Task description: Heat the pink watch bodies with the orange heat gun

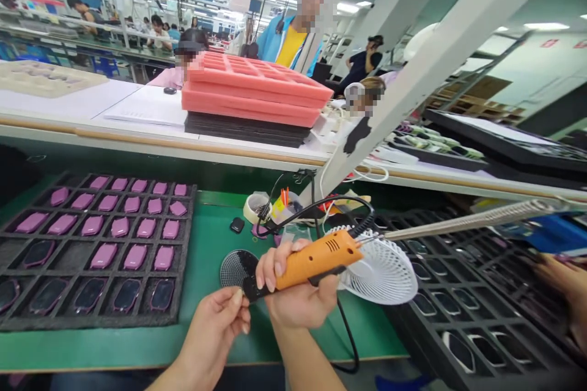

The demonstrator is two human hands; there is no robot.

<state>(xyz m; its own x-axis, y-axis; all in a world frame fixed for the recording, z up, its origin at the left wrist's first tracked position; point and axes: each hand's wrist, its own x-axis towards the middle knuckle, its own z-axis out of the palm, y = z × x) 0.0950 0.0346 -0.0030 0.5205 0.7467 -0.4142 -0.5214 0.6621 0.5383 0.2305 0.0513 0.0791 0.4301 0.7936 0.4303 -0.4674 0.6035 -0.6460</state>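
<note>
While gripping an orange rod-shaped plastic power tool (321, 256) in the right hand (298, 308), pinching a small flat black piece (253, 288) near its front end with the left hand (220, 317). Holding both right of a black foam compartment tray (137, 317), with a round white latticed dish (385, 278) farther right.

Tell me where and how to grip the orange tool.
Probably best: take the orange tool by the front half of its body, coming from the near side and below, wrapped around it as the right hand does. The body is long and thick, its rear end tilted up; the black cable leaves there, so keep clear of it.
</note>
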